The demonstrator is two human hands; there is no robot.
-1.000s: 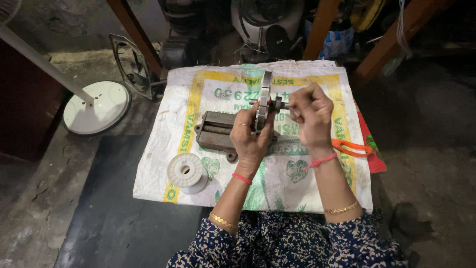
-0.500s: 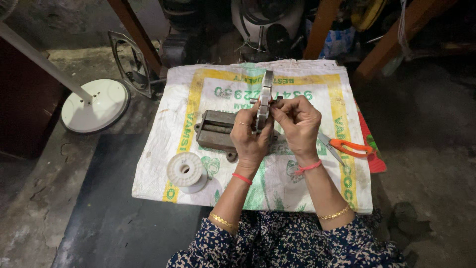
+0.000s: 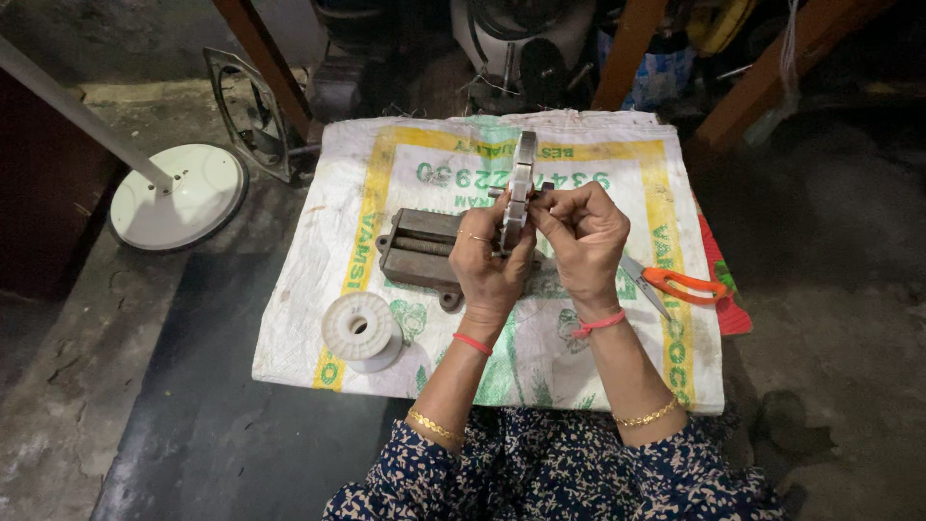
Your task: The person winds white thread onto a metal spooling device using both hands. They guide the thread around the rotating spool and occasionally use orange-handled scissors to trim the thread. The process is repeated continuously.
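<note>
- Left hand (image 3: 487, 260): closed around a flat grey metal part (image 3: 519, 193), held upright on edge above the woven sack (image 3: 579, 347)
- Right hand (image 3: 579, 236): fingertips pinched at the part's right side; what they pinch is too small to tell
- Dark metal block (image 3: 420, 251): on sack, just left of left hand
- White spool (image 3: 359, 330): near sack's front-left corner
- Orange-handled scissors (image 3: 675, 285): on sack, right of right hand

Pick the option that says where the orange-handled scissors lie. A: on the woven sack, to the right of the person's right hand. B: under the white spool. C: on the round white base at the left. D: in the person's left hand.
A: the orange-handled scissors lie flat on the woven sack, just right of the right hand, untouched.
</note>
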